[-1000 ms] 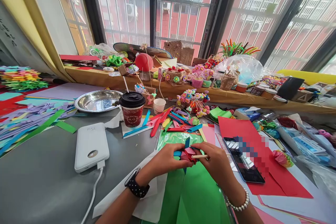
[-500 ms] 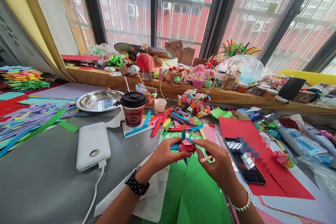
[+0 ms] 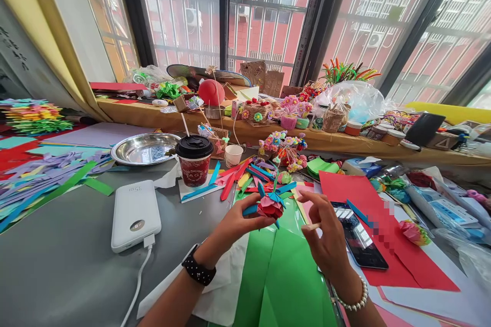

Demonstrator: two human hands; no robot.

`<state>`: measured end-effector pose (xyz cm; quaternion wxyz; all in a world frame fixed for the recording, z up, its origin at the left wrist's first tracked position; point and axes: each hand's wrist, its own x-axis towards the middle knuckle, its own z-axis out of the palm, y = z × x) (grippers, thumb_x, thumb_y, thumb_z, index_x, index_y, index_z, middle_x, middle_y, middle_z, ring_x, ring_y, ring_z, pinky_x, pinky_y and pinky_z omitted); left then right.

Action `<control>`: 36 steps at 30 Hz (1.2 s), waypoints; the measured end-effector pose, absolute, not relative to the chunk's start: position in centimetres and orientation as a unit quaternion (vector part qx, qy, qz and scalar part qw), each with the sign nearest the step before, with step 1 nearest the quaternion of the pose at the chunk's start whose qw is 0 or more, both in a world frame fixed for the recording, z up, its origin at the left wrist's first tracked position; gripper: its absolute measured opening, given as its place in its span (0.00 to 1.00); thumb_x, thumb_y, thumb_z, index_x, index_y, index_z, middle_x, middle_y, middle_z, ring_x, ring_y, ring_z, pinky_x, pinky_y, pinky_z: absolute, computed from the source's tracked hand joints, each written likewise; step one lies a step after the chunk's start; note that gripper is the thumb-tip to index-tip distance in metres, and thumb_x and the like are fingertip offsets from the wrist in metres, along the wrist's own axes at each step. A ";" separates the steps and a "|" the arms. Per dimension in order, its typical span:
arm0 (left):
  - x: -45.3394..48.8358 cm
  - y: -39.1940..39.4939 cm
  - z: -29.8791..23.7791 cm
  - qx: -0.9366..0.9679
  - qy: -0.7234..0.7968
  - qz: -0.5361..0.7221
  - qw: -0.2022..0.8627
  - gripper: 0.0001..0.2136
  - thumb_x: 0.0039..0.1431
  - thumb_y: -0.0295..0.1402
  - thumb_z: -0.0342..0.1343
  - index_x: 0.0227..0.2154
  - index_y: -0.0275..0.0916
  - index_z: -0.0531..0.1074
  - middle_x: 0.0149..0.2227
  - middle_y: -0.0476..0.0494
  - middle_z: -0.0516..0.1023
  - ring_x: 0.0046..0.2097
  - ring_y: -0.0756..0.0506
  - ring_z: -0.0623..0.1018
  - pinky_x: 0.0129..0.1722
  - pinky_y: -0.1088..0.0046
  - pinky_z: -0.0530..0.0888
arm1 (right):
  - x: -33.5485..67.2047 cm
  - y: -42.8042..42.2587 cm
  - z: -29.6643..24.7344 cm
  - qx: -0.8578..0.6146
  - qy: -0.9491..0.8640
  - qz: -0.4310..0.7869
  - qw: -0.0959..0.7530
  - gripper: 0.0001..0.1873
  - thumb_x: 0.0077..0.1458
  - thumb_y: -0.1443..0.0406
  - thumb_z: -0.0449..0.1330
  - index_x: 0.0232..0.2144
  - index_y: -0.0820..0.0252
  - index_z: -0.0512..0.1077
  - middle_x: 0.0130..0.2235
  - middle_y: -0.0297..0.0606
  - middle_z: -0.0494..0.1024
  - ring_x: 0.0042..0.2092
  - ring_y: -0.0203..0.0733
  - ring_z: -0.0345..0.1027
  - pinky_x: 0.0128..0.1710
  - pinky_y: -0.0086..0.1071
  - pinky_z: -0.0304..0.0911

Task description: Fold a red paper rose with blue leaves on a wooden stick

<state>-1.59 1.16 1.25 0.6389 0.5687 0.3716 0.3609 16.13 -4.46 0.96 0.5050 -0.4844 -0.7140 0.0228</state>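
My left hand (image 3: pixel 238 222) pinches a folded paper flower (image 3: pixel 271 206) between thumb and fingers. The flower has pink and red petals in the middle and pointed blue strips around them. To its right, apart from the flower, is my right hand (image 3: pixel 324 225). A thin pale wooden stick (image 3: pixel 311 226) is tucked in its fingers, while the index finger and thumb stand apart. Beneath both hands lies a green paper sheet (image 3: pixel 284 271) with a crease down it.
Left of my hands are a white power bank (image 3: pixel 137 214) with a cable, a lidded paper cup (image 3: pixel 195 163) and a metal plate (image 3: pixel 126 148). Coloured paper strips (image 3: pixel 233 179) lie beyond. On the right a phone (image 3: pixel 362 240) rests on red paper (image 3: pixel 418 260), near a paper flower bud (image 3: pixel 415 232).
My right hand has moved right, off the flower, still with the stick. My left hand keeps the flower, which has turned slightly.
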 end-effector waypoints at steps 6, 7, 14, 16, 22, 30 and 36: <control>-1.9 1.9 0.2 0.528 0.310 0.410 0.676 0.26 0.39 0.37 0.62 0.43 0.37 0.64 0.37 0.43 0.75 0.37 0.45 0.75 0.39 0.70 0.68 | 16.1 -4.4 0.6 -0.475 -0.684 0.005 0.554 0.09 0.58 0.64 0.42 0.33 0.58 0.60 0.33 0.39 0.65 0.33 0.37 0.61 0.30 0.31 0.58; -1.9 2.0 0.1 0.525 0.291 0.409 0.687 0.24 0.39 0.38 0.62 0.42 0.37 0.65 0.33 0.44 0.75 0.34 0.46 0.75 0.37 0.71 0.68 | 16.0 -4.4 0.6 -0.478 -0.684 0.002 0.551 0.07 0.57 0.66 0.43 0.32 0.58 0.60 0.32 0.38 0.66 0.32 0.37 0.61 0.30 0.31 0.58; -2.3 2.0 0.9 0.513 0.242 0.348 0.746 0.23 0.33 0.38 0.65 0.35 0.33 0.68 0.25 0.45 0.75 0.26 0.50 0.74 0.29 0.74 0.69 | 16.3 -4.3 1.1 -0.503 -0.687 0.029 0.524 0.12 0.54 0.65 0.51 0.43 0.57 0.64 0.29 0.33 0.66 0.23 0.31 0.56 0.21 0.25 0.57; -2.4 2.0 1.0 0.530 0.247 0.319 0.746 0.24 0.33 0.38 0.65 0.35 0.32 0.69 0.24 0.46 0.75 0.25 0.50 0.73 0.28 0.74 0.69 | 16.3 -4.1 1.2 -0.484 -0.709 0.065 0.508 0.11 0.54 0.65 0.51 0.41 0.56 0.66 0.30 0.34 0.67 0.24 0.32 0.58 0.22 0.25 0.58; -2.3 2.1 1.1 0.525 0.237 0.324 0.750 0.26 0.35 0.39 0.63 0.40 0.34 0.66 0.27 0.46 0.73 0.27 0.51 0.73 0.27 0.76 0.67 | 16.0 -4.0 1.4 -0.502 -0.699 0.080 0.502 0.06 0.52 0.64 0.54 0.33 0.58 0.69 0.27 0.33 0.68 0.23 0.32 0.58 0.20 0.24 0.56; -2.3 2.2 0.9 0.556 0.228 0.331 0.727 0.21 0.40 0.36 0.62 0.37 0.34 0.64 0.25 0.48 0.72 0.27 0.52 0.71 0.26 0.78 0.64 | 16.2 -3.7 1.4 -0.526 -0.696 0.063 0.485 0.10 0.52 0.60 0.53 0.35 0.58 0.65 0.27 0.32 0.66 0.21 0.31 0.54 0.19 0.24 0.55; -2.3 2.6 0.4 0.538 0.209 0.381 0.723 0.22 0.41 0.39 0.60 0.39 0.36 0.64 0.32 0.46 0.69 0.31 0.51 0.71 0.30 0.77 0.66 | 16.0 -3.6 0.6 -0.547 -0.675 0.050 0.492 0.10 0.51 0.59 0.54 0.23 0.59 0.61 0.20 0.28 0.61 0.19 0.30 0.51 0.16 0.23 0.50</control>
